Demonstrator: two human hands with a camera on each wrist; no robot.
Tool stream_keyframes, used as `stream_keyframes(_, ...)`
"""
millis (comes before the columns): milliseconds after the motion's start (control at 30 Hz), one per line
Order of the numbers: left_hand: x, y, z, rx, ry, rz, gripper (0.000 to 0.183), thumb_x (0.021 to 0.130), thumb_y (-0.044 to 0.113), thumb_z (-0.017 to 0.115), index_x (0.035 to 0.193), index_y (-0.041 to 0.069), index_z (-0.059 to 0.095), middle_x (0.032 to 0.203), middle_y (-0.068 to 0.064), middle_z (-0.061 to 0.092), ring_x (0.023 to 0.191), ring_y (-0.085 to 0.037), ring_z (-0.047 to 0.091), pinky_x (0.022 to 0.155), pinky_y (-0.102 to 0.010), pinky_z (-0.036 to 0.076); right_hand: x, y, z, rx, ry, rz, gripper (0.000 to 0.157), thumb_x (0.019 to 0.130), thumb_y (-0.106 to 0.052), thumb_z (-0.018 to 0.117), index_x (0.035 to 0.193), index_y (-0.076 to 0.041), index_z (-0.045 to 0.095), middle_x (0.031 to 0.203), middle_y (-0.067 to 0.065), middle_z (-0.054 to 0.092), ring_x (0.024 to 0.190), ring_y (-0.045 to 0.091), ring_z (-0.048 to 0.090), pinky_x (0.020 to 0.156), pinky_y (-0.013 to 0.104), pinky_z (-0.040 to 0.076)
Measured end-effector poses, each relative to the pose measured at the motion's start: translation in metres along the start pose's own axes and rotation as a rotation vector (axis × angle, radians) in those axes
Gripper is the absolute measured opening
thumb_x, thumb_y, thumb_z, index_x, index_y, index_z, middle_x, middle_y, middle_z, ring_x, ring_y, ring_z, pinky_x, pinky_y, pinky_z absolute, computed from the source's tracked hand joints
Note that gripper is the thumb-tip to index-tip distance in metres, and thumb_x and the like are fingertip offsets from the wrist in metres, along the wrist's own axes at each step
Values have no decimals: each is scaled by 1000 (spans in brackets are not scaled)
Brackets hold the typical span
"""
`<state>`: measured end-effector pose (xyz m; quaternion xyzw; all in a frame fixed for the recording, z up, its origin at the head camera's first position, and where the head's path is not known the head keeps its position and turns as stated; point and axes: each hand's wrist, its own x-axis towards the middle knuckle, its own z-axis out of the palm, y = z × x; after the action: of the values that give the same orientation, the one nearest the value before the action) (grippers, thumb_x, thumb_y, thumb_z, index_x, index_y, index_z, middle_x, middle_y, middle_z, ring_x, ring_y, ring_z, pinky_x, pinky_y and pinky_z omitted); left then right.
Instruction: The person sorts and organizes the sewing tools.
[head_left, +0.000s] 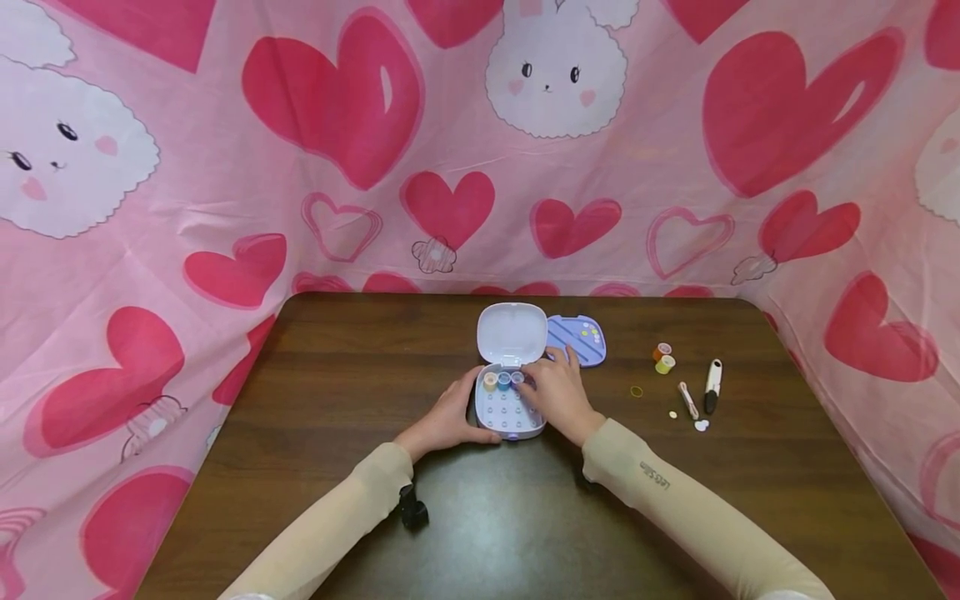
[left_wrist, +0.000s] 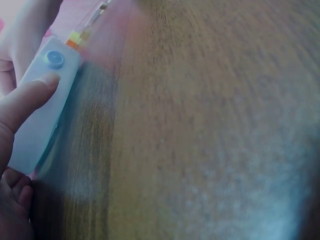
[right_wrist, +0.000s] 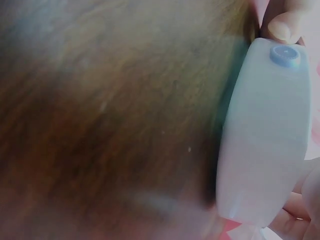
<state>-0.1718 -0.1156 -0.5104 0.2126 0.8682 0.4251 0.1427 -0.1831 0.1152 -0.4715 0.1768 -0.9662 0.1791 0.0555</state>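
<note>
A small white sewing box [head_left: 525,433] stands on the table, its lid [head_left: 513,332] raised at the back. Rows of short pegs fill its floor. My left hand [head_left: 444,419] grips the box's left side, the thumb lying along the front wall near a round blue button [left_wrist: 54,59]. In the back row sit a cream thread spool [head_left: 491,382] and a blue thread spool [head_left: 504,382]. Beside them, my right hand [head_left: 561,398] reaches over the right rim and pinches a pale bluish thread spool [head_left: 517,379], partly hidden by the fingertips.
Behind my right hand lies a lilac tray [head_left: 592,352] with small buttons. Farther right are an orange spool [head_left: 663,350], a yellow-green spool [head_left: 665,365], a yellow ring [head_left: 637,391], a small pinkish bundle [head_left: 687,401], a white-and-black tool [head_left: 713,386] and white bits [head_left: 701,426].
</note>
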Motion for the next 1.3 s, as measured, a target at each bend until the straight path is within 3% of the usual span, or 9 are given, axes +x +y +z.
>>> stream_keyframes(233, 0, 1, 0, -1, -4, -6, 120, 75, 41, 95, 165, 16, 19, 162, -9, 38, 141, -30, 40, 118, -55, 34, -6, 6, -7, 8, 17, -15, 27, 91, -26, 82, 114, -12, 80, 104, 7, 78, 134, 42, 52, 118, 72, 19)
stream_keyframes(767, 2, 1, -1, -9, 23, 10, 121, 72, 40, 97, 164, 15, 23, 159, -10, 41, 141, -31, 41, 118, -55, 34, -27, 37, -23, 160, 163, -58, 22, 90, -16, 83, 111, -9, 81, 111, 12, 78, 135, 44, 51, 118, 70, 20)
stream_keyframes(1000, 2, -1, 0, -5, 8, -11, 121, 73, 41, 96, 165, 16, 21, 161, -8, 39, 143, -30, 39, 119, -54, 33, -39, 55, -26, 170, 255, -82, 24, 85, -12, 86, 107, -5, 80, 104, 14, 79, 128, 48, 55, 116, 70, 24)
stream_keyframes(1300, 0, 0, 0, -8, -2, -26, 121, 73, 41, 96, 165, 17, 21, 163, -6, 37, 145, -29, 37, 121, -54, 31, -58, 82, -36, 158, 336, -17, 25, 83, -6, 87, 106, -2, 79, 102, 17, 78, 124, 49, 56, 112, 69, 29)
